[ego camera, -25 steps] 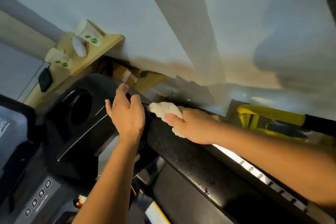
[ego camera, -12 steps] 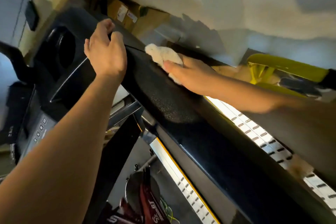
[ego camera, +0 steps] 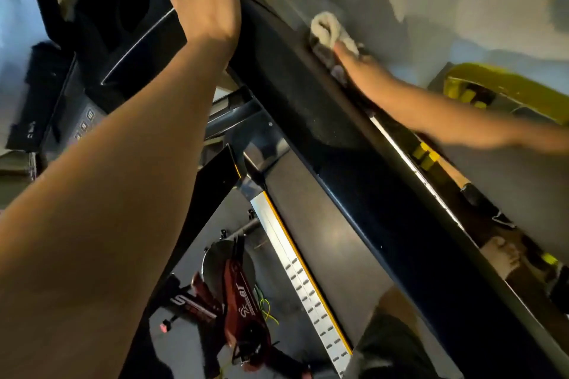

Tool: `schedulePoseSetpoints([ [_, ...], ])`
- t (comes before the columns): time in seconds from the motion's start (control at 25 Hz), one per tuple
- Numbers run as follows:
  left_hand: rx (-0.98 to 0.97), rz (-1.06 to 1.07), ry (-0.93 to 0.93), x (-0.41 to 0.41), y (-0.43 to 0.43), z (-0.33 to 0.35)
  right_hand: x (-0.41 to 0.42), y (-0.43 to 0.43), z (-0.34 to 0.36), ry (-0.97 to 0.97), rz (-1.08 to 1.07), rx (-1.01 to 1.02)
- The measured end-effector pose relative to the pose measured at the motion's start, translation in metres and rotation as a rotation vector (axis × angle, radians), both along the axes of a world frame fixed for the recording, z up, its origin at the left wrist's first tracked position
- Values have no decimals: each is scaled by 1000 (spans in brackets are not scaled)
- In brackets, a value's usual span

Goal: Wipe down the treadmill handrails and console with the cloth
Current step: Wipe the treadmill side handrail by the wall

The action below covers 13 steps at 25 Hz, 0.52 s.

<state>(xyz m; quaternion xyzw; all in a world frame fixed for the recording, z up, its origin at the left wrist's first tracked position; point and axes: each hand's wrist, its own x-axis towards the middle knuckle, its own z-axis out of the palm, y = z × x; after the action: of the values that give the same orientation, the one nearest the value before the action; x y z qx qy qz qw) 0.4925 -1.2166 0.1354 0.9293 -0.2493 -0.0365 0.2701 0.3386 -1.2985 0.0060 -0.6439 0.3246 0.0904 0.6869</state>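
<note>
A view looking down along a treadmill. A wide, glossy black plastic handrail [ego camera: 354, 169], finely speckled on its upper stretch, runs as a thick bar from 12 o'clock down to 4 o'clock.

The left hand [ego camera: 206, 3] lies at 12 o'clock with its palm on the handrail's near edge. Its fingers are loose and fairly straight and hold nothing; the fingertips run off the top of the frame.

The right hand [ego camera: 360, 71], blurred, sits at 2 o'clock on the handrail's far edge and grips a bunched, fluffy cream-white cloth [ego camera: 328, 28]. The cloth bulges out past the fingers and touches the handrail.

At 10 o'clock is the matte black console [ego camera: 92, 49], with a round cup well and a column of small square buttons. The flat dark grey running belt [ego camera: 323, 240] lies below the handrail, edged by a ribbed silver side strip [ego camera: 308, 283] with an orange line. A dark red exercise machine [ego camera: 240, 295] stands at 6 o'clock, and a yellow metal frame [ego camera: 508, 86] at 3 o'clock.
</note>
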Motion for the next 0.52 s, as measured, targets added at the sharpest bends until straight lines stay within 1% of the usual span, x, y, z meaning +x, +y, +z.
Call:
schedulePoseSetpoints([
  [0.04,-31,7,2,3,2,-2,-26,6,3,-27,1,-5],
  [0.12,-61,33,-14,3,1,-4,-50,16,22,-179,-25,-31],
  [0.16,-72,48,-21,5,0,-5,-41,17,36,-293,-43,-25],
  [0.24,-53,53,-24,5,-2,-7,7,12,56,-466,9,-39],
  [0.28,-49,47,-27,6,-2,-7,37,7,60,-483,2,-37],
  [0.32,-72,58,-16,7,-1,-7,64,2,64,-439,-26,-23],
  [0.4,-111,71,40,3,-4,-2,97,-8,51,-270,-113,-34],
  [0.44,-99,81,52,1,-3,1,96,-8,41,-192,-106,-37],
  [0.52,-64,79,38,-4,-5,6,70,-6,24,-103,-101,-3],
])
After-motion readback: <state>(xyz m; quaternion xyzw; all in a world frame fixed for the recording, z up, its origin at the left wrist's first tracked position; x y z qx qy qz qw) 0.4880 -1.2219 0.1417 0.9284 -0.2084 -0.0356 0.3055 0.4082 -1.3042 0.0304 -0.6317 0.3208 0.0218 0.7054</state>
